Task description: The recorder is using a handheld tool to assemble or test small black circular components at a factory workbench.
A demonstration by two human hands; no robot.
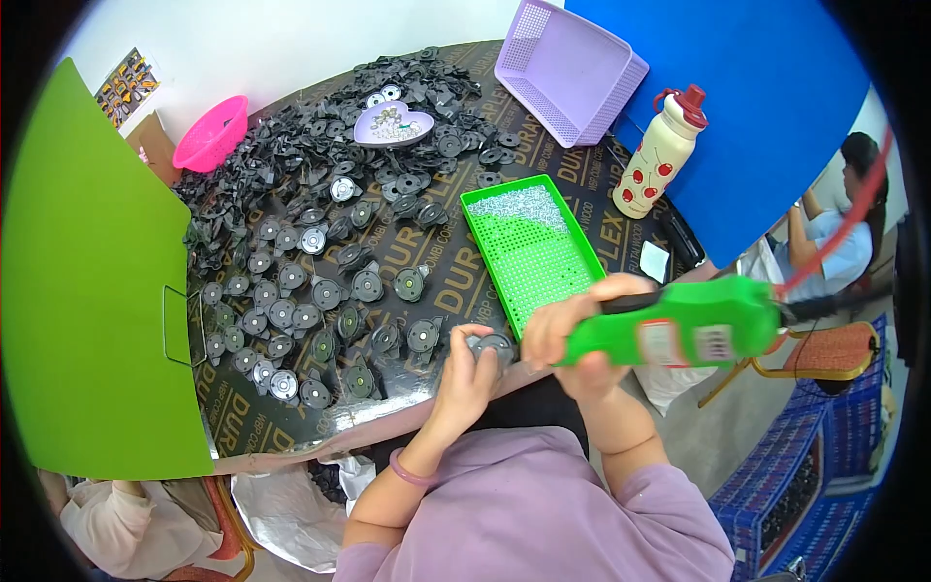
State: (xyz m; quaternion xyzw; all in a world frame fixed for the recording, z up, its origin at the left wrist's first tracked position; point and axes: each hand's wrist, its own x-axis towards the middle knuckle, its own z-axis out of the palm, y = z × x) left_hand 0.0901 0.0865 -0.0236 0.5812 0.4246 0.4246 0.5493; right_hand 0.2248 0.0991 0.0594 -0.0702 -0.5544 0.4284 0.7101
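Observation:
At the table's front edge, my left hand [464, 376] is closed around a dark round plastic part [497, 345]. My right hand [555, 330] grips a green electric screwdriver [713, 320], which lies sideways with its front end toward that part. The tip is hidden by my fingers, so I cannot tell whether it touches. Just beyond my hands is a green perforated tray [572, 274] with small silver screws [524, 207] heaped at its far end. Several similar round black parts [423, 336] lie loose to the left of my left hand.
Black plastic pieces [291, 145] are piled at the back left, around a purple heart-shaped dish [393, 136]. A pink basket [215, 136], purple basket [582, 82] and cream bottle [661, 155] stand farther off. Green [97, 291] and blue [747, 107] panels flank the table; other people sit beyond.

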